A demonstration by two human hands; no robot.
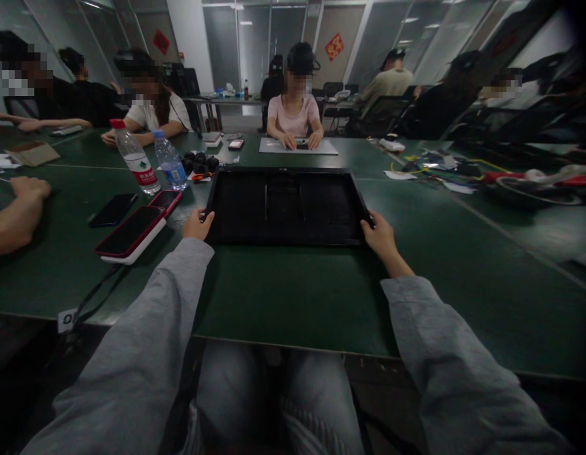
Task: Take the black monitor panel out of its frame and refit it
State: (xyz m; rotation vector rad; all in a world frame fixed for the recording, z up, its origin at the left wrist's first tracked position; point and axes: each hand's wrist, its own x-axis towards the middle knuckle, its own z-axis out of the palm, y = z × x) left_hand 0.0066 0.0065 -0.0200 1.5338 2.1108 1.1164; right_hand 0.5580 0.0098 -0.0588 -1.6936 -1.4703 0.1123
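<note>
A black rectangular frame-like tray (240,205) with raised edges lies in front of me on the green table. Two thin upright lines mark the middle of its recessed inside. My left hand (196,225) grips its left edge, the thumb on the near side and the fingers mostly hidden behind. On the opposite edge, my right hand (378,234) holds it the same way, thumb over the rim. Left of my left hand lie a phone in a red case (131,230) on a white slab, a smaller red-edged phone (165,201) and a dark phone (113,210).
Two plastic bottles, one red-capped (138,161) and one blue-capped (170,164), stand at left beside a dark cluster of small parts (198,164). Another person's hand (27,196) rests far left. Across the table a person works over a white board (268,146). Cables and tools (439,161) clutter the right.
</note>
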